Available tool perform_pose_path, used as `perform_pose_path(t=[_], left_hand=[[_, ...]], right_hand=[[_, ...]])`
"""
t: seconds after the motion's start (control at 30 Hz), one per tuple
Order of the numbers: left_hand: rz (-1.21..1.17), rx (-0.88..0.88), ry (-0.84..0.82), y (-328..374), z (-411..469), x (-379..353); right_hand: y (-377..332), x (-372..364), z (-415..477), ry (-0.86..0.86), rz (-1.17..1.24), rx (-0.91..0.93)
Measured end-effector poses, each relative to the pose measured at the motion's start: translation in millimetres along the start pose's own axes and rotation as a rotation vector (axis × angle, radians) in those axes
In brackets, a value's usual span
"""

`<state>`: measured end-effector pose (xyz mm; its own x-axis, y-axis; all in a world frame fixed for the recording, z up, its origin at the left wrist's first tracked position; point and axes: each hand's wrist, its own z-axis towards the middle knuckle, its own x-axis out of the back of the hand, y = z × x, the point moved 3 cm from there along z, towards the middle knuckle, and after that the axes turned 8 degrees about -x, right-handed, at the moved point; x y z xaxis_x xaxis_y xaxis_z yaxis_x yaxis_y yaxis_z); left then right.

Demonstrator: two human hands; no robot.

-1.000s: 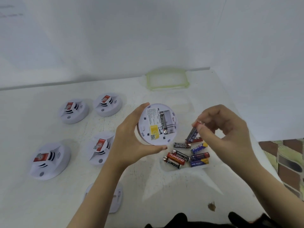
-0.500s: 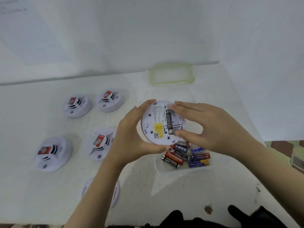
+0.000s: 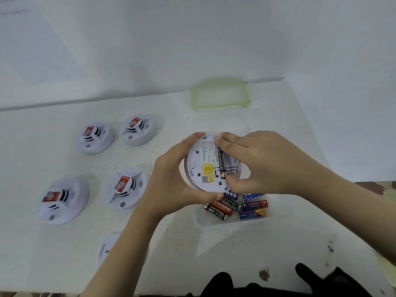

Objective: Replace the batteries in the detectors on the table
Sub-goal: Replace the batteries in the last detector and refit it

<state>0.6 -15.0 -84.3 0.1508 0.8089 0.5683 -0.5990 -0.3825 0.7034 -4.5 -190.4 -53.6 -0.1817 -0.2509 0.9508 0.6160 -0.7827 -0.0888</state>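
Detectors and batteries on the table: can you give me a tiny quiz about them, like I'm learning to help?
1. True or false: the left hand grips the held detector with its back facing the camera.
2. How many red-stickered detectors sit on the table?
3. Where are the spare batteries? A) in a clear tray; B) on the green lid; C) on the floor.
Key: 1 true; 2 four; 3 A.
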Motion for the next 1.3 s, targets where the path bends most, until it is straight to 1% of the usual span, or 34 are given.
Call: perform_pose_path(t=[0.17, 0.37, 0.5, 0.63, 0.7, 0.9, 1.03, 1.3], left_hand=[[-0.035, 0.024, 0.015, 0, -1, -1], [-0.084, 0.052, 0.035, 0, -3, -4], [-0.133, 0.085, 0.036, 0, -7, -6], [-0.202, 0.108, 0.022, -1, -9, -5], [-0.225, 0.117, 0.011, 1, -10, -5], [-0.236, 0.109, -0.008, 5, -11, -3], [-0.237, 0.105, -0.013, 5, -10, -4], [-0.22, 0.096, 0.005, 6, -11, -3]], right_hand=[[2, -5, -2, -0.014, -0.003, -0.009], [2, -5, -3, 0.0, 0.053, -0.031], [11, -5, -7, 0.019, 0.211, -0.094], [19, -8, -12, -0.07, 0.432, -0.206], [19, -8, -13, -0.071, 0.46, -0.217], [9, -10, -20, 0.031, 0.233, -0.045], [5, -11, -19, 0.071, 0.131, 0.014], [-1, -18, -19, 0.076, 0.054, 0.072]])
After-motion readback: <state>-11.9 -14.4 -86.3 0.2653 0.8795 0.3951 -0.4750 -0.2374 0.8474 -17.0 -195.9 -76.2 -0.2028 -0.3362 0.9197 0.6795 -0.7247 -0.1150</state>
